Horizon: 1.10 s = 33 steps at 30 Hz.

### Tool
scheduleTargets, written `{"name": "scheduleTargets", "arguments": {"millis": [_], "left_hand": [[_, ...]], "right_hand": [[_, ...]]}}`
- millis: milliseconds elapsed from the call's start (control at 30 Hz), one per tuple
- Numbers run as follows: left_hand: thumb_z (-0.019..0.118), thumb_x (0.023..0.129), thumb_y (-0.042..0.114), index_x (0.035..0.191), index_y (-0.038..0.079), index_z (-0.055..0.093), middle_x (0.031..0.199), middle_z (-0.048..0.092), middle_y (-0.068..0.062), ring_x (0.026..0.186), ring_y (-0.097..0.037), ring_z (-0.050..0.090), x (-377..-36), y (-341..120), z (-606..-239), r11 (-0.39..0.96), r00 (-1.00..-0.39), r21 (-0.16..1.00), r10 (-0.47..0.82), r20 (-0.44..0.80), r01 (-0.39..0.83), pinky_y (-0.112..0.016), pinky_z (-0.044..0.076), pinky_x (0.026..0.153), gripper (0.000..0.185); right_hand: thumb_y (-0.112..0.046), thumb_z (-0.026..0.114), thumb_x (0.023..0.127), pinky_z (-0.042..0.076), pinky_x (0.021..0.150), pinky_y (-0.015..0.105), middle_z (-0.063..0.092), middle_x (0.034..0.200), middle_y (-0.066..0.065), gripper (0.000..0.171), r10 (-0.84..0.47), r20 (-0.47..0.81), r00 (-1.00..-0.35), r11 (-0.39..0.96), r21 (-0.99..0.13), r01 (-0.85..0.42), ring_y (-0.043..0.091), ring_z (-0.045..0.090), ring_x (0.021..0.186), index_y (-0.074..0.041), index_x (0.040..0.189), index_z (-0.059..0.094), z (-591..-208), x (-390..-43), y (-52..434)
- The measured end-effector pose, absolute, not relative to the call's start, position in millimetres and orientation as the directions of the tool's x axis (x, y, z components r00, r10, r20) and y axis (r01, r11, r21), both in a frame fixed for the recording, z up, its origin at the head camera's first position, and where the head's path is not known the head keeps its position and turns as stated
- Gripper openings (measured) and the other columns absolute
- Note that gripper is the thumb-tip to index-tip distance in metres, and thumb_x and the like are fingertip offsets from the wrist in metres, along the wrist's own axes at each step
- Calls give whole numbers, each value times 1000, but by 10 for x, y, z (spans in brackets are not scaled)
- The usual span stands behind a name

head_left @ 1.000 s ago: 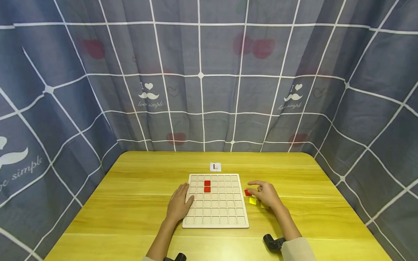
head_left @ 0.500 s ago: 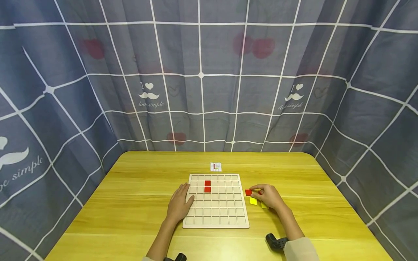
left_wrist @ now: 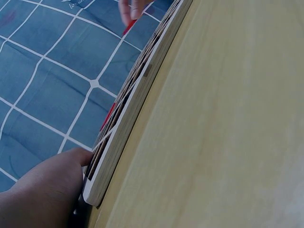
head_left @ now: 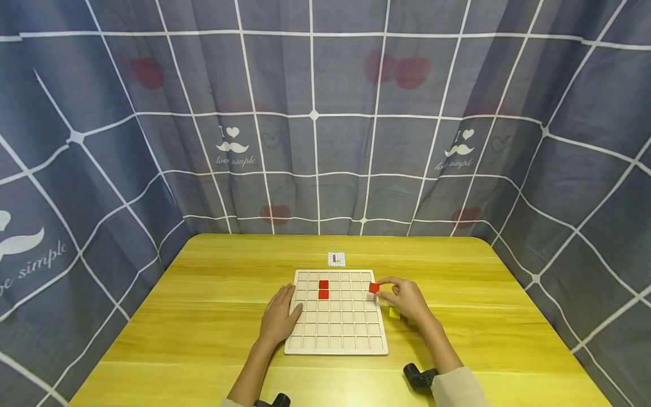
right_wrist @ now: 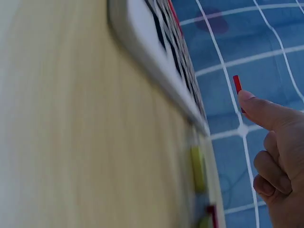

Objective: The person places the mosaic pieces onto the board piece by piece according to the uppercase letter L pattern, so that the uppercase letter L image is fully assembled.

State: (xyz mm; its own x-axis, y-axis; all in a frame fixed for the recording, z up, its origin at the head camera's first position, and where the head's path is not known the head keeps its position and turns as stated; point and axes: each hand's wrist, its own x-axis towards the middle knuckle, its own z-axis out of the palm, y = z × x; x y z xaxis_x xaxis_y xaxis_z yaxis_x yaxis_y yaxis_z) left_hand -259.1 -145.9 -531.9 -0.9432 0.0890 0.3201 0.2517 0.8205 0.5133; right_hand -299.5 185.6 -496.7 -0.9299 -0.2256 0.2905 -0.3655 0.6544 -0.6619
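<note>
A pale square grid board (head_left: 335, 330) lies on the wooden table. Two red square tiles (head_left: 323, 294) sit in neighbouring cells of one column in its upper part. My left hand (head_left: 277, 319) rests along the board's left edge with extended fingers. Between thumb and forefinger, my right hand (head_left: 408, 298) pinches another red tile (head_left: 374, 288), raised over the right edge of the board. The right wrist view shows this held tile (right_wrist: 237, 83) edge-on at the thumb tip. A yellow tile (head_left: 394, 312) lies right of the board, partly covered by the right hand.
A small printed grid card (head_left: 336, 259) lies behind the board. More loose pieces, one with a red edge (right_wrist: 212, 216), show beside the yellow tile in the right wrist view. A checked curtain (head_left: 341, 147) hangs around the table's back and sides.
My right hand has taken the red tile from the table beside the board, lifted it and carried it left to the board's edge. The left hand has stayed in place.
</note>
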Motion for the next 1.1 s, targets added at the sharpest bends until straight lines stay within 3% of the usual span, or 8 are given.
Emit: {"name": "scheduleTargets", "arguments": {"millis": [600, 800, 1100], "left_hand": [[54, 92, 30, 136, -2, 41, 141, 38, -18, 133, -33, 29, -2587, -1460, -5307, 819, -942, 515, 85, 326, 252, -44, 20, 111, 56], [54, 92, 30, 136, -2, 41, 141, 38, -19, 133, -33, 29, -2582, -1469, -5305, 819, -939, 513, 87, 334, 258, -45, 20, 111, 56], [53, 92, 28, 136, -3, 41, 141, 38, -20, 132, -34, 29, -2603, -1469, -5320, 829, -937, 494, 97, 334, 262, -45, 20, 111, 55]], "right_hand": [[-32, 73, 79, 16, 39, 18, 21, 47, -13, 22, -379, 328, -865, 625, -599, -501, 3, 15, 43, -20, 97, 71, -5019, -2913, 971], [-32, 72, 79, 20, 38, 18, 30, 47, -12, 21, -409, 305, -860, 639, -578, -508, 2, 21, 42, -19, 96, 72, -5059, -2904, 841], [-32, 73, 78, 32, 44, 20, 54, 62, -11, 22, -414, 301, -859, 662, -548, -511, 4, 35, 51, -19, 97, 72, -5101, -2912, 764]]}}
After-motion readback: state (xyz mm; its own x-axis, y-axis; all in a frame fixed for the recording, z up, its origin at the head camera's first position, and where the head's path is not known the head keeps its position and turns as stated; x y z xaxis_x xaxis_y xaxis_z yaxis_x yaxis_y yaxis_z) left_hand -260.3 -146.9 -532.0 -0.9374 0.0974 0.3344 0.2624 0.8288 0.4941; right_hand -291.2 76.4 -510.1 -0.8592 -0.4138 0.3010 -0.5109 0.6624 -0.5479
